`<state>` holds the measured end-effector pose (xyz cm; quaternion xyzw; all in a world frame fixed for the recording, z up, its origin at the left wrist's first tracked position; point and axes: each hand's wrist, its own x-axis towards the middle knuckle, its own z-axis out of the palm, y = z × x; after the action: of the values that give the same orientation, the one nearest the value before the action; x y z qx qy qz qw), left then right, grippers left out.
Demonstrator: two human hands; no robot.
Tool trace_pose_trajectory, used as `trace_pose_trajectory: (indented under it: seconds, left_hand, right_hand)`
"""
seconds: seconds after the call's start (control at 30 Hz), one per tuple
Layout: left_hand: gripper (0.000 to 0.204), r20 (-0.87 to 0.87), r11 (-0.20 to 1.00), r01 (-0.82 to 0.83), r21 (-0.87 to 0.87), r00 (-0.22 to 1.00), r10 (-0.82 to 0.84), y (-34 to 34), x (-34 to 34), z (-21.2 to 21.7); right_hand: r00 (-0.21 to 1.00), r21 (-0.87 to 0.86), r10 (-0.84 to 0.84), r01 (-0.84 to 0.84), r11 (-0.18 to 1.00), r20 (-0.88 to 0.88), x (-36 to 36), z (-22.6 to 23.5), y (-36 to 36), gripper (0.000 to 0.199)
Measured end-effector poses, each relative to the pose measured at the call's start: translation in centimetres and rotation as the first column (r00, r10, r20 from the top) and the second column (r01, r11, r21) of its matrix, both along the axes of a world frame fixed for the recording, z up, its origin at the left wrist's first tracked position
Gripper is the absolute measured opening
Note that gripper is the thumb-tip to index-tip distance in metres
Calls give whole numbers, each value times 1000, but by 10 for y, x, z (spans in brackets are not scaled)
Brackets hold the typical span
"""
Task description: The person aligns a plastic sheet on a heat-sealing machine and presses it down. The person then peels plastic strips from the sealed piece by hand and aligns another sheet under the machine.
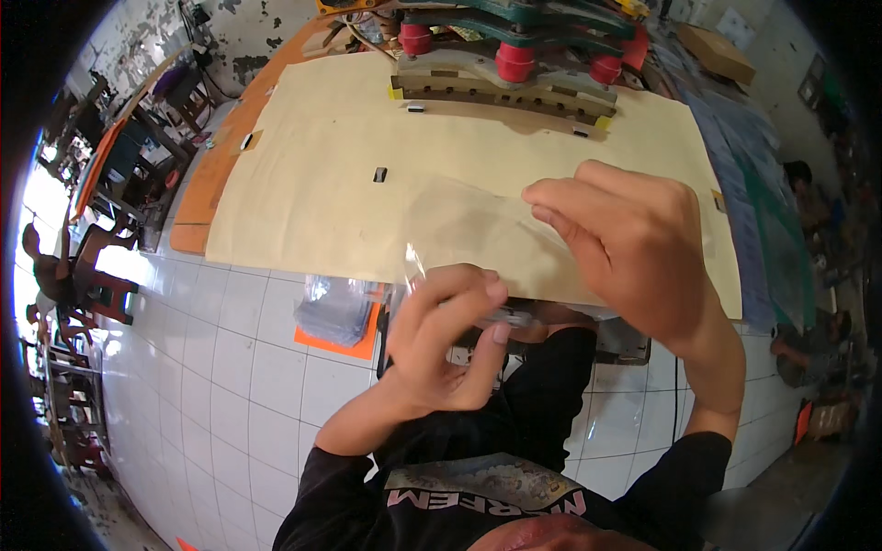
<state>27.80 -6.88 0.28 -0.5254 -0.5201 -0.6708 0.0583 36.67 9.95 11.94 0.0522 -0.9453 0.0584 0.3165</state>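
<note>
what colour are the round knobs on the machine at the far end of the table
Red: the round knobs on the green machine, seen in the head view.

I see a clear plastic bag (478,225), thin, glossy and nearly see-through, held flat and stretched between my two hands just above the tan paper-covered surface (312,165), its crinkled lower corner catching light near my left thumb.

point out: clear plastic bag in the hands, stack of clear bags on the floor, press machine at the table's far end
clear plastic bag (478,225): head view, on the flat sheet between both hands.
stack of clear bags (335,308): head view, top of the pile.
press machine (505,78): head view, its tan lower plate.
</note>
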Motion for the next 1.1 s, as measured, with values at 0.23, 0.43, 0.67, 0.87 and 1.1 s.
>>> trace_pose_trajectory:
  seconds: [0.23,0.43,0.67,0.87,1.1]
  left_hand:
    - [35,-580,820,-571,38,655,483,1,-33,63]
    - [10,-750,762,-647,-19,514,417,0,-57,71]
    - [13,-788,729,-679,89,400,468,-6,-68,85]
    - [14,-804,699,-698,152,325,499,-17,-80,94]
    - [14,-787,622,-775,112,313,532,-28,-89,102]
  right_hand:
    - [986,34,3,-9,999,167,5,0,1,3]
    - [985,-15,-14,17,1000,173,7,-1,7,6]
    - [875,-202,-204,317,927,439,25,-1,31,12]
    - [840,-255,-213,377,890,499,48,-8,56,12]
    - [847,-244,-313,442,863,429,75,-6,87,10]
